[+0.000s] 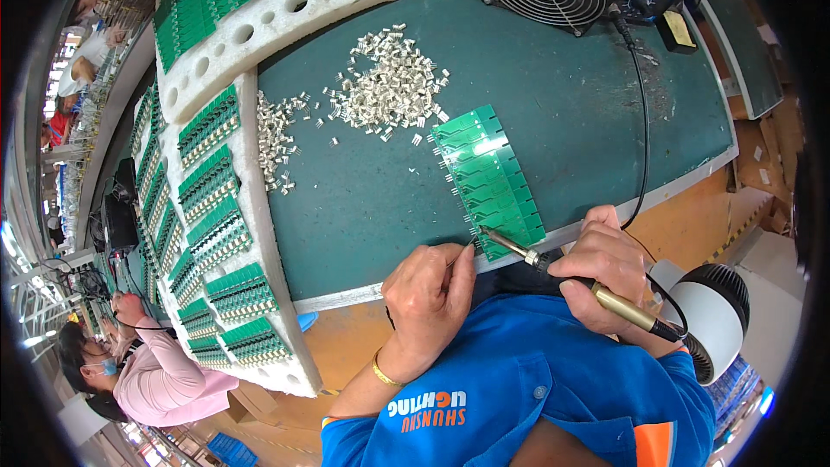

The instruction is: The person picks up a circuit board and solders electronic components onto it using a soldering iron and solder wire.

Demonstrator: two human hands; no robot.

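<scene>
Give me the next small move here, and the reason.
Probably ease the left hand slightly toward the soldering iron: it seems to pinch thin wire close to the tip, which the right hand holds near the near-left corner of the green circuit board.

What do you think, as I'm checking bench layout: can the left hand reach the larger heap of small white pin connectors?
Probably yes: the green rectangular circuit board lies right of the path to the larger heap, though the left hand seems to pinch thin wire.

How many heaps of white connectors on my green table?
2: a large heap by the green board's far end, a smaller one leftward beside white foam. More may be hidden.
</scene>
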